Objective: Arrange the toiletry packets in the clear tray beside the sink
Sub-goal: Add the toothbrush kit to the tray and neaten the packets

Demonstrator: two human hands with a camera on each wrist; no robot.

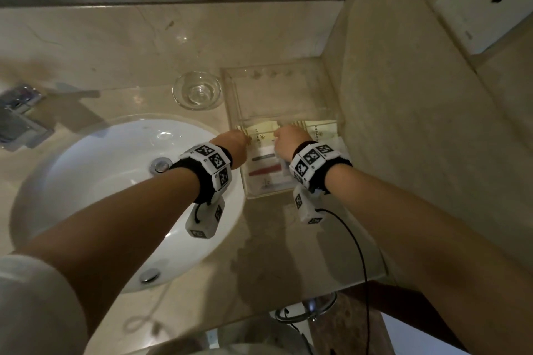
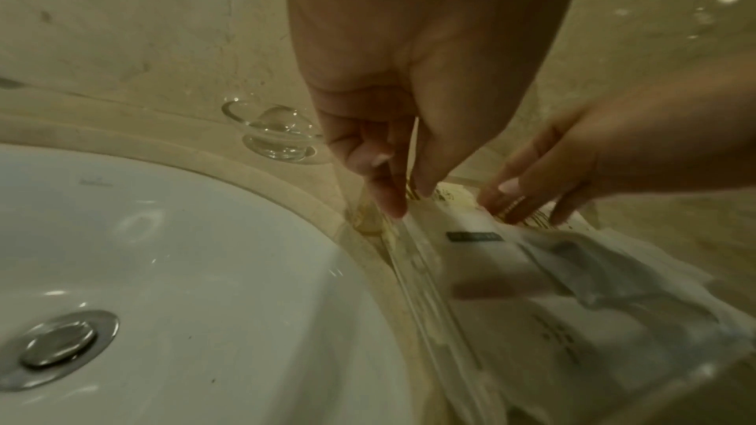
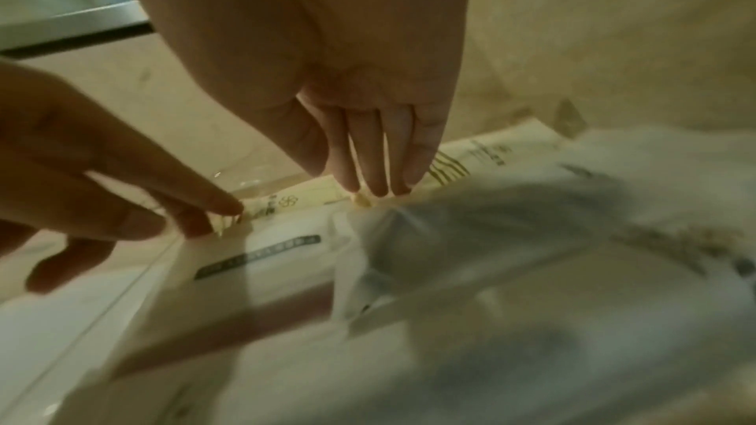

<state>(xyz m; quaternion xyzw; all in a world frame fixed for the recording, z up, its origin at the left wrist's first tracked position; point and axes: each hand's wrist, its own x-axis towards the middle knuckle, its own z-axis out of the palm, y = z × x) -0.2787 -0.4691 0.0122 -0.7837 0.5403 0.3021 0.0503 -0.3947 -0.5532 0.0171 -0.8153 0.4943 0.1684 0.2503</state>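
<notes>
The clear tray (image 1: 230, 95) stands on the counter right of the sink, against the side wall. Its near half holds several packets: a cream packet (image 1: 262, 135) with gold stripes lying crosswise, a second cream packet (image 1: 320, 131) to its right, and white packets (image 1: 265, 167) with dark and red bars nearer me. My left hand (image 1: 245, 138) pinches the cream packet's (image 3: 294, 201) left end by the tray's left wall (image 2: 413, 257). The straight fingertips of my right hand (image 3: 376, 193) press on the packet's middle. A crinkled clear-wrapped packet (image 3: 491, 222) lies just under them.
A small glass bowl (image 1: 197, 94) sits left of the tray's far end. The white sink (image 1: 115, 181) lies left of the tray, with a chrome faucet (image 1: 20, 115) at the far left. The wall with a socket plate (image 1: 487, 3) closes the right side. The tray's far half shows no packets.
</notes>
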